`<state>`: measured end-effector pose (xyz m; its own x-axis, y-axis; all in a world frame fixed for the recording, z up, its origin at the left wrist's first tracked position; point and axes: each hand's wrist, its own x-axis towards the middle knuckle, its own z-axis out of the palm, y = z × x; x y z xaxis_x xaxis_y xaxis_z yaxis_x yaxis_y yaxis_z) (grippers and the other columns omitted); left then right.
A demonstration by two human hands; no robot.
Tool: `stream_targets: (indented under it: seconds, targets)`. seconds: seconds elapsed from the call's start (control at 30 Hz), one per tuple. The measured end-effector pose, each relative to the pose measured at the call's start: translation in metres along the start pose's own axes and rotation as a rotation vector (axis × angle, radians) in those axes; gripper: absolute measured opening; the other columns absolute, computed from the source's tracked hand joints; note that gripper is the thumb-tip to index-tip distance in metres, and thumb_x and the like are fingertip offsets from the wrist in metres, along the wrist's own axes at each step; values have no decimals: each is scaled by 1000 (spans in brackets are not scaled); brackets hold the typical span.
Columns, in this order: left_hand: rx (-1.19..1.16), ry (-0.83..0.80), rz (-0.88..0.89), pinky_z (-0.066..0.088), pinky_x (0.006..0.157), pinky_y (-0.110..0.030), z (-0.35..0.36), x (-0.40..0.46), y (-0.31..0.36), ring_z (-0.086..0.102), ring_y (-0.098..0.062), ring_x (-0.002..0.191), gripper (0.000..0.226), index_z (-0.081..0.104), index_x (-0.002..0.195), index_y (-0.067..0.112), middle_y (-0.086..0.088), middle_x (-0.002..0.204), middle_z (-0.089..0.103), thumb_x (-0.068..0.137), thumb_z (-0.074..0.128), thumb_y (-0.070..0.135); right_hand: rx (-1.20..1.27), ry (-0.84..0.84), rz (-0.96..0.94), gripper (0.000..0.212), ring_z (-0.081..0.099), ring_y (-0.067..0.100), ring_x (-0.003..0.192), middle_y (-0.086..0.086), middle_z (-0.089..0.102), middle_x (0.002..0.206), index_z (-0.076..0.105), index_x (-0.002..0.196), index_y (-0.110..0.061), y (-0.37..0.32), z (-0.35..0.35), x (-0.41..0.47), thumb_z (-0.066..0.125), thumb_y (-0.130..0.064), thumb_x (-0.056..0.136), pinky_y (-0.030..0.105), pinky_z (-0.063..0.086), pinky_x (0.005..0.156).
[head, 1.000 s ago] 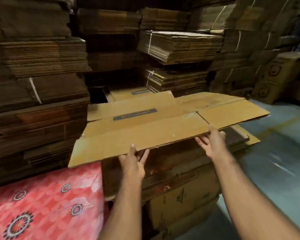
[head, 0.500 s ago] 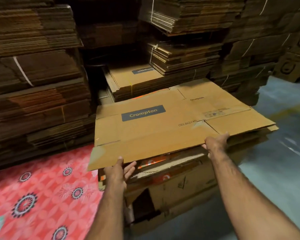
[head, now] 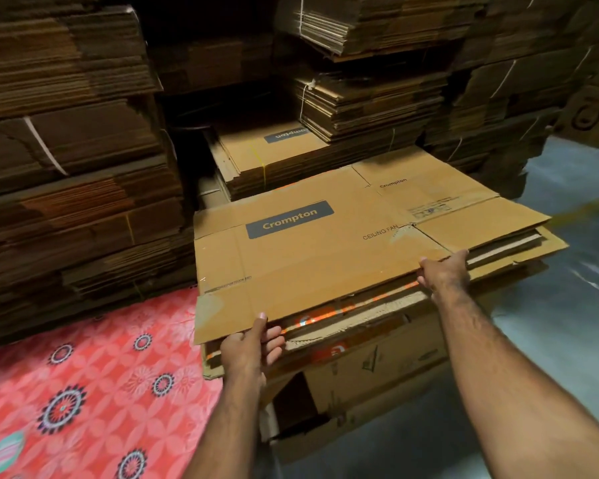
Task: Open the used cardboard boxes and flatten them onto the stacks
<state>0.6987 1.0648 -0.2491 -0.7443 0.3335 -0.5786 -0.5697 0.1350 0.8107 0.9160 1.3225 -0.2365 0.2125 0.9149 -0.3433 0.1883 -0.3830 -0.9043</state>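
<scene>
Flattened Crompton box: atop the near stack, overhanging its front edge; left hand pinches the near-left corner, right hand curls round the near edge; likely light, stiff, floppy at creases, best held by edges.

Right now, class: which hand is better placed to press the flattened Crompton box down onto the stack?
Probably the left hand: its thumb already lies on top of the flattened Crompton box, whose near-left corner overhangs the stack. The right hand curls around the near edge.
</scene>
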Motion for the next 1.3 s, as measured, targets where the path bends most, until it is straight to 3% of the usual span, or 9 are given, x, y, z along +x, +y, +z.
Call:
stream_targets:
  seconds: [0.07,0.13,0.23,0.33,0.5,0.73,0.93,1.03,1.3]
  targets:
    - [126,-20,35,56,46,-26,0,-5,-4,73,-22,60,30,71,92,0,-15,76,77,96,70,30,-75,26,-14,92,65,28,106,21,53,145,9,164,-29,0,-2,-2,69,-17,96,42,62,79]
    - [235,-51,97,53,48,-28,2,-9,-5,70,-23,58,30,70,92,1,-16,73,76,100,63,29,-196,48,-64,82,59,30,113,17,42,153,21,162,-21,2,-2,-12,68,-19,95,43,62,80]
    - [466,-35,436,51,57,-26,7,-13,2,71,-23,67,17,63,91,13,-9,78,76,101,60,26,-404,65,-249,61,49,26,114,9,29,153,42,147,-12,5,4,-40,69,-20,93,40,61,73]
    - [798,44,763,45,69,-27,5,-18,19,65,-17,82,9,63,101,21,7,88,69,98,61,30,-503,-55,-396,52,47,19,117,4,31,152,48,143,-17,8,17,-71,65,-17,93,44,62,78]
    - [843,14,914,53,84,-35,-19,-9,29,64,-18,100,17,65,110,16,2,106,71,96,62,26,-562,-233,-609,42,42,17,133,1,37,150,52,139,-21,13,52,-128,62,-23,98,31,47,90]
    - [885,90,923,52,83,-38,-142,3,51,63,-21,101,23,66,103,20,6,101,70,89,55,33,-605,-494,-864,41,40,20,135,3,47,141,55,136,-17,31,146,-246,63,-25,97,34,39,108]
    - [790,368,888,53,84,-42,-324,5,78,66,-25,96,29,63,110,19,2,98,71,85,55,31,-567,-794,-1043,43,53,35,123,14,60,123,64,120,-8,68,243,-412,59,-31,85,45,44,105]
    - [758,523,839,53,83,-42,-430,-4,81,66,-27,96,31,62,111,18,0,99,71,84,55,30,-537,-935,-1131,52,56,34,119,12,63,119,66,119,-8,95,286,-511,50,-40,80,44,44,102]
    - [672,888,643,54,83,-43,-683,-55,62,65,-25,98,28,62,111,20,1,103,70,86,56,30,-486,-1281,-1260,42,57,32,118,8,64,118,66,116,-12,183,349,-766,59,-33,81,47,47,98]
